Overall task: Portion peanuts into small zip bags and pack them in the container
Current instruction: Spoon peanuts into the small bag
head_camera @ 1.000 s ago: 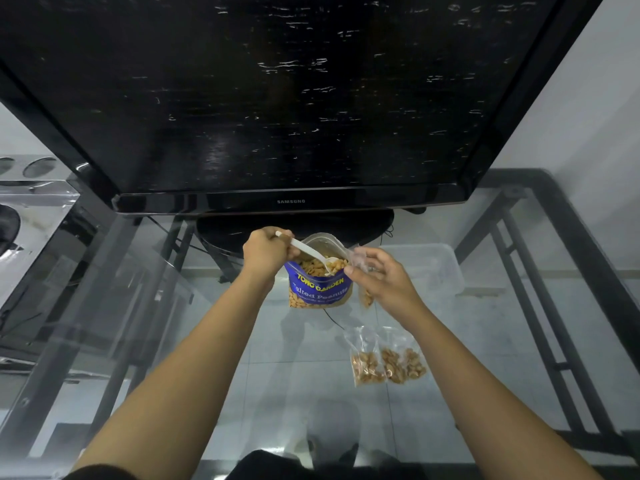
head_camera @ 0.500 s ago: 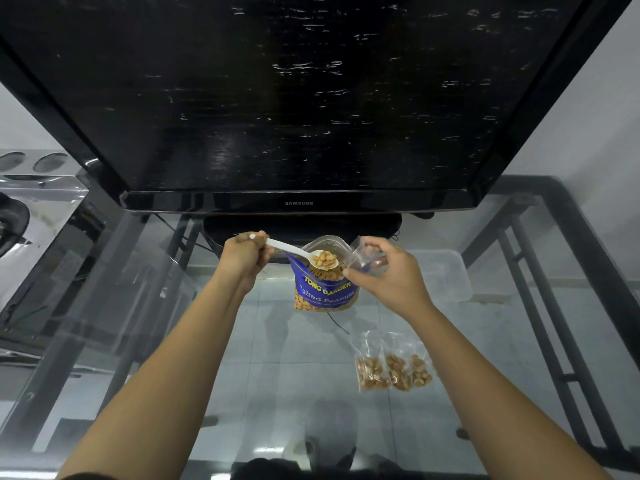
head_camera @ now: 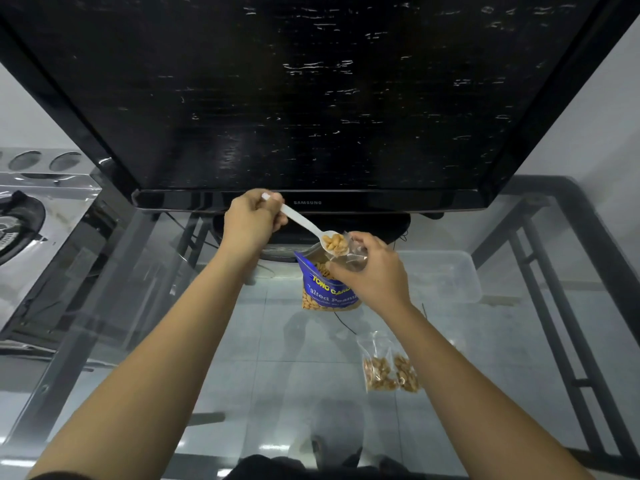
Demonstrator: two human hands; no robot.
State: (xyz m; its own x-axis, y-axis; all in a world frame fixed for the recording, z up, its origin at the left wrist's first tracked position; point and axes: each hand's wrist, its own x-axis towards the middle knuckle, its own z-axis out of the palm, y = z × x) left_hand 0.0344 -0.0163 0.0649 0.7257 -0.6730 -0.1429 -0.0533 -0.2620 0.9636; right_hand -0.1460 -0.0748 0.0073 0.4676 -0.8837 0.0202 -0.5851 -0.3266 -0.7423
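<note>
Fingers of the left hand (head_camera: 254,220) grip a white plastic spoon (head_camera: 313,230) heaped with peanuts; the right hand (head_camera: 369,271) pinches a small clear zip bag (head_camera: 356,252) above the blue peanut pouch (head_camera: 323,289). Filling step: next, tip carefully into the bag's mouth.

"SAMSUNG" on TV bezel (head_camera: 307,202); "TONG GAR…", "Salted Peanu…" on blue peanut pouch (head_camera: 320,292).

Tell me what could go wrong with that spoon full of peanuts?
The spoon is heaped and the zip bag in the right hand is small, so peanuts may spill onto the glass table. The left hand grips the handle's far end, so it could wobble. The open peanut pouch below might get knocked over.
</note>
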